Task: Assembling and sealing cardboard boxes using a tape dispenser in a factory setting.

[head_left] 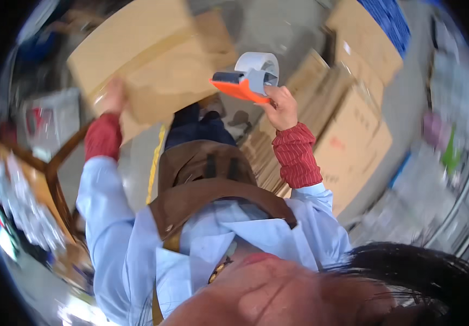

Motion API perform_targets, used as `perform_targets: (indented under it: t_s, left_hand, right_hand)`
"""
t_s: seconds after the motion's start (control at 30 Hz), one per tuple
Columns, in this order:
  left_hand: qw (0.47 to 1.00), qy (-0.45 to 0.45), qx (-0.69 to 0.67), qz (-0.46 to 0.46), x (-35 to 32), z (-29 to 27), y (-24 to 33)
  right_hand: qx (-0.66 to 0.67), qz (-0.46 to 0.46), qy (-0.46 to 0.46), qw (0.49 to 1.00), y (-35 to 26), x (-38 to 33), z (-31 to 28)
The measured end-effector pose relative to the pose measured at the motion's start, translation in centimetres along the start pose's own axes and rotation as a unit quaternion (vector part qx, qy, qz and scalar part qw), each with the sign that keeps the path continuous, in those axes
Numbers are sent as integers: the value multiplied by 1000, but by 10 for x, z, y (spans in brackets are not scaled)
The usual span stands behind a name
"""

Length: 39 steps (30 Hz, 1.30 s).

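A large cardboard box [153, 60] with a strip of brown tape across its face tilts at the upper left. My left hand [113, 96] grips its near left edge; motion smears the fingers. Clear of the box, on its right, my right hand [281, 108] is closed around an orange and grey tape dispenser [240, 89]. A wide roll of clear tape [270, 61] sits on the dispenser. Its handle is partly hidden by my fingers.
Flattened cardboard sheets [294, 114] are stacked at my right, beside a large carton [348, 146]. A wooden stool or frame [50, 163] stands at the left near a pale bin [55, 122]. Yellow tape [156, 163] marks the floor. Plastic-wrapped goods [430, 174] lie far right.
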State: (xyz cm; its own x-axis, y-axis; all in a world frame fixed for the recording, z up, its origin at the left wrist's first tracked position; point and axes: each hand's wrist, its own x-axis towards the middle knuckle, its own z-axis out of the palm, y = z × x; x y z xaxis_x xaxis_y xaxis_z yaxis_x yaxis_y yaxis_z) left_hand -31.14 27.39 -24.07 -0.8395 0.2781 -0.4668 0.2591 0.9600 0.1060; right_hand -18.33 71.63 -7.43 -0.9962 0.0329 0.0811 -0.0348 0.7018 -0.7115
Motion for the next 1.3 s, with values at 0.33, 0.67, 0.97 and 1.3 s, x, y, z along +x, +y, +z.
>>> perform_targets:
  t_s: [0.33, 0.67, 0.97, 1.3]
  left_hand:
    - [986, 75, -148, 5, -47, -13, 25]
    - [784, 226, -577, 36, -38, 21, 8]
    - [335, 154, -928, -54, -96, -32, 25]
    - [157, 150, -967, -131, -111, -43, 42]
  right_hand:
    - [-7, -354, -154, 922, -119, 138, 136]
    - [-14, 36, -618, 786, -112, 195, 202]
    - [80, 70, -727, 679, -96, 228, 233]
    - [-21, -146, -725, 672, -137, 243, 246]
